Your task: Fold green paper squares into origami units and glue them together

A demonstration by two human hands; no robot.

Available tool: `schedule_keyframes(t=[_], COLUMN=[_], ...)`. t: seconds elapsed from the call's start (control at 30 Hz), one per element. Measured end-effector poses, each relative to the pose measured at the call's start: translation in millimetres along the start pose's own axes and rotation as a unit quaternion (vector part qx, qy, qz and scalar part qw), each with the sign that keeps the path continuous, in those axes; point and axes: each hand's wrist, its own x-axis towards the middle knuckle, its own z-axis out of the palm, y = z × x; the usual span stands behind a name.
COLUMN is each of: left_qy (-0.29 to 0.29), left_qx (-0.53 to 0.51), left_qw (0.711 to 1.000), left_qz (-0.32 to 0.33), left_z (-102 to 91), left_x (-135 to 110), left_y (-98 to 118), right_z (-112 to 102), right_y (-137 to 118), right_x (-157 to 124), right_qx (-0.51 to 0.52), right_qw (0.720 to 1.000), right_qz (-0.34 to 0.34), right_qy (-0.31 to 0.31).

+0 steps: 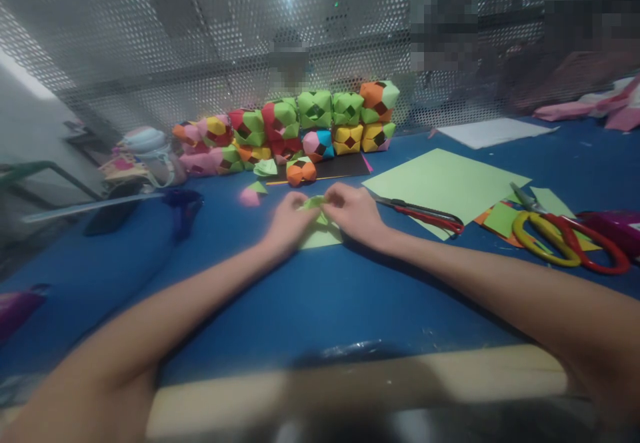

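Note:
Both my hands meet over a small light green paper (320, 233) lying on the blue table (310, 296). My left hand (289, 221) has its fingers curled and pinches the paper's left upper edge. My right hand (353, 211) is also closed, pressing and pinching a folded part of the same paper from the right. The fold between the fingertips is partly hidden and blurred.
A row of colourful folded paper cubes (300, 129) is stacked against the perforated metal screen behind. A large green sheet (445, 183), red-handled scissors (425, 215), and yellow and red scissors (570, 239) lie to the right. A bottle (147, 153) and ruler (90, 206) sit left.

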Motion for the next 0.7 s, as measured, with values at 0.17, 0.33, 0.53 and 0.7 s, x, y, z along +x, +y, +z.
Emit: schedule_keyframes(t=[0.17,0.33,0.53,0.7], left_qy=[-0.012,-0.024,-0.038,-0.045], left_qx=[0.090,0.104,0.092,0.104], left_qw=[0.995,0.993,0.994,0.992], left_qz=[0.030,0.039,0.041,0.051], left_z=[-2.7,-2.3,-0.7,-0.3], left_x=[-0.7,-0.4,-1.4,-1.9], left_y=[3.3,3.4,4.0,6.3], right_z=[0.9,2.0,1.0,-2.3], right_y=[2.5,5.7,8.4,9.0], right_x=[-0.9,-1.9,-1.4,2.0], right_qx=[-0.047,-0.088,-0.154,-0.204], right_qw=[0.997,0.992,0.973,0.956], right_qz=[-0.067,-0.091,-0.174,-0.212], right_qy=[0.008,0.012,0.015,0.010])
